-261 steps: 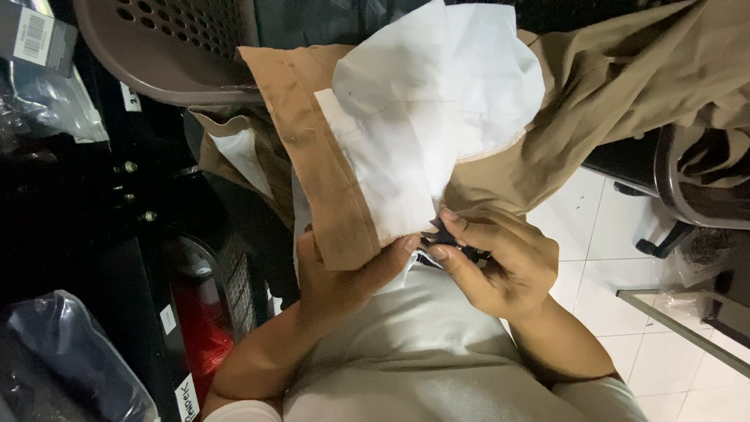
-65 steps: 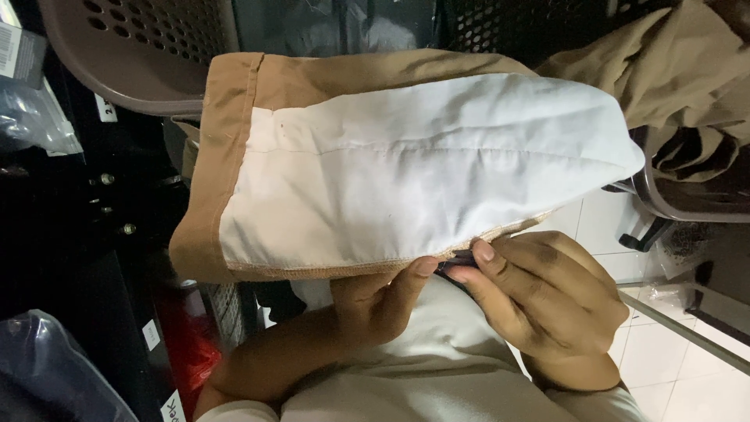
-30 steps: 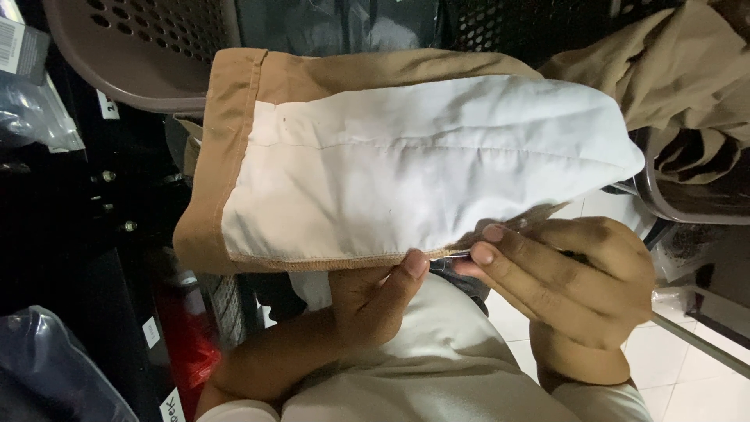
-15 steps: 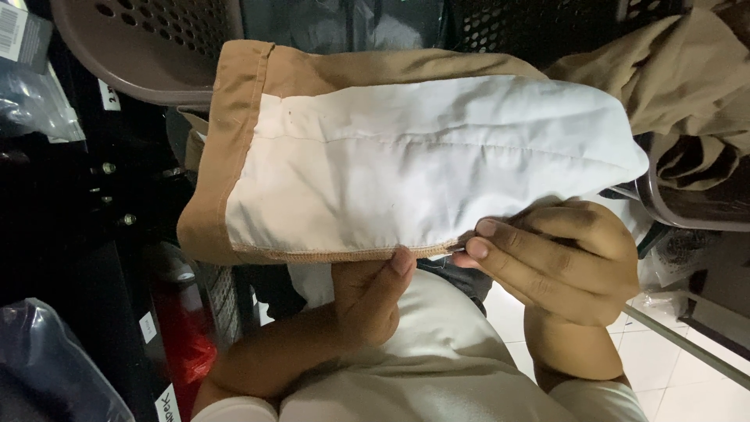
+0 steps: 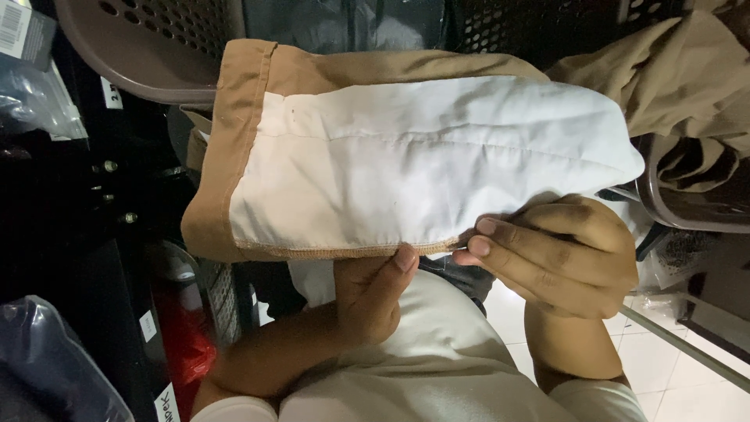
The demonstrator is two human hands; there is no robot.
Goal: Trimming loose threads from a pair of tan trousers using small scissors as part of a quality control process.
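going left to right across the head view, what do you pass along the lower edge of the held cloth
tan waistband → white pocket lining with its stitched lower hem → left hand with the thumb on the hem → right hand pinching the hem's right end → brown basket rim

This looks like a garment workshop or clothing stockroom. Perforated plastic baskets (image 5: 148, 47) sit crowded together, one heaped with tan cloth (image 5: 672, 78). Labelled dark shelving (image 5: 117, 234) holds bagged goods (image 5: 47, 367) above a white tiled floor (image 5: 672, 375).
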